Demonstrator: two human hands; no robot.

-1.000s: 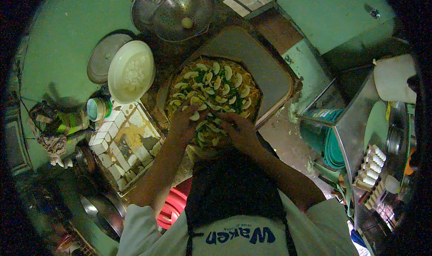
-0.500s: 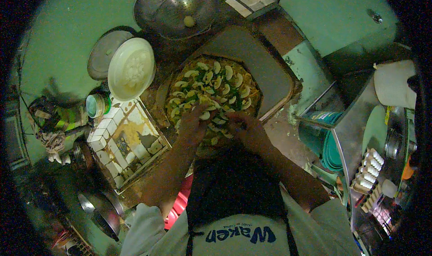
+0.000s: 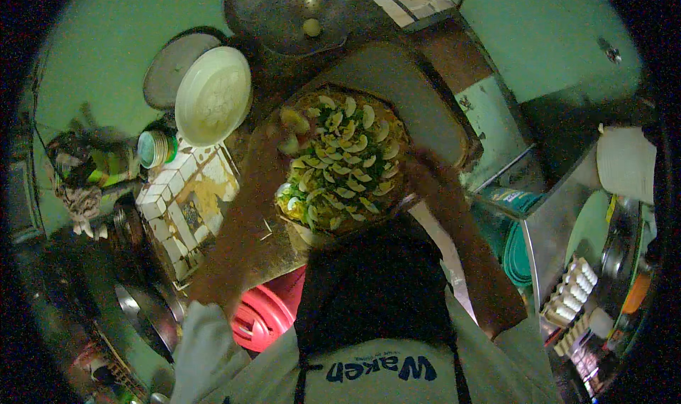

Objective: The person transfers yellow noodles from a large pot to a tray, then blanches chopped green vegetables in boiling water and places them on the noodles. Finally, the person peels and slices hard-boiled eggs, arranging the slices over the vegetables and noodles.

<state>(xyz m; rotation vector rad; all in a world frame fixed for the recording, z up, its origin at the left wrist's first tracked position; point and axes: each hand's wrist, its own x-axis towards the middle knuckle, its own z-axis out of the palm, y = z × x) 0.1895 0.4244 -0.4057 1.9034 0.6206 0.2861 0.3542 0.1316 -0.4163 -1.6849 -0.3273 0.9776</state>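
A round pizza (image 3: pixel 340 166) with a brown edge lies in front of me. Pale crescent slices and chopped green bits cover its top. At its left edge is my left hand (image 3: pixel 273 148), smeared by motion. Yellowish blurred pieces (image 3: pixel 292 122) show by its fingertips, and I cannot make out whether it holds them. On the opposite side, my right hand (image 3: pixel 428 166) is at the pizza's right edge, dark and blurred, its finger shape unclear. Beyond the left hand tilts a white oval bowl (image 3: pixel 213 95) with faint pale residue inside.
A large metal colander (image 3: pixel 291 10) with a small pale ball stands at the back. A grey tray (image 3: pixel 394 74) lies behind the pizza. Broken white tiles (image 3: pixel 177 212) are at left, a red plastic thing (image 3: pixel 266 315) below. Egg cartons (image 3: pixel 571 290) and a metal-edged shelf are at right.
My hands have moved apart from the pizza's near middle to its left and right edges. The slices show a different layout. The view has shifted slightly, uncovering more of the red plastic thing.
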